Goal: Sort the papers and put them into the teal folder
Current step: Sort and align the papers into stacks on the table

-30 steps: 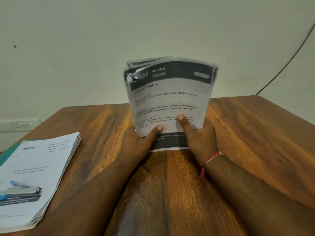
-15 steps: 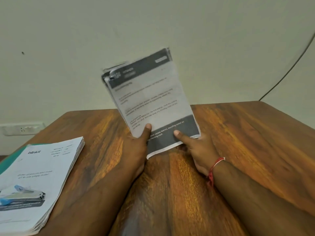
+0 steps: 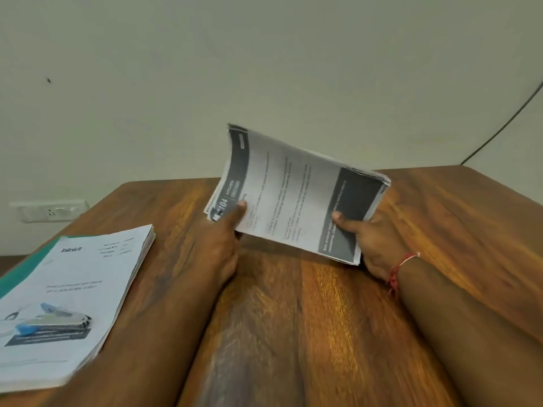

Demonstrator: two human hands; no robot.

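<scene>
A bundle of printed papers (image 3: 293,195) with dark header and footer bands is held sideways just above the middle of the wooden table (image 3: 293,318). My left hand (image 3: 223,242) grips its header end with the thumb on top. My right hand (image 3: 373,239) grips the footer end, thumb on the dark band. A second stack of white papers (image 3: 67,289) lies at the left, on top of the teal folder (image 3: 26,265), of which only a strip shows along the stack's left edge.
A stapler (image 3: 50,321) with blue parts rests on the left stack. A wall socket (image 3: 50,211) sits on the wall at left. A dark cable (image 3: 505,124) runs down the wall at the right, behind the table's far corner.
The bundle stood upright on its short edge a second ago; both hands have turned it counterclockwise so it now lies sideways, header to the left, and lower over the table.
</scene>
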